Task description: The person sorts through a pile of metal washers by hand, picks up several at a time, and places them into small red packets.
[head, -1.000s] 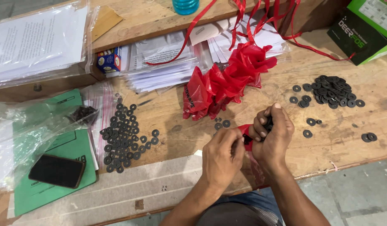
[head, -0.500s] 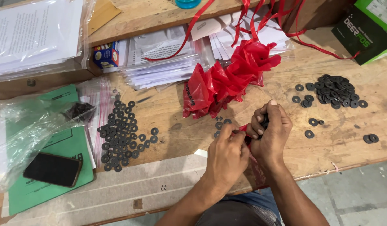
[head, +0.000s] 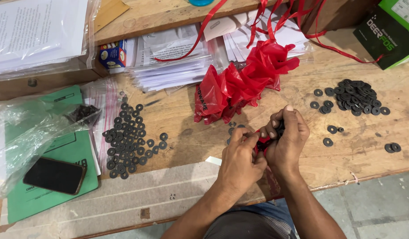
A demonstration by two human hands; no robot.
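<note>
Hands, left and right, closed together around a small red bag and black washers.

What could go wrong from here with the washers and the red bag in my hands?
1. The left hand and right hand pinch a small red bag with black washers; a loose grip may spill them off the table edge just below.
2. Stray washers lie close to the right hand and could be knocked away.
3. The red bag pile sits just beyond the hands, so a reach may scatter it.
</note>
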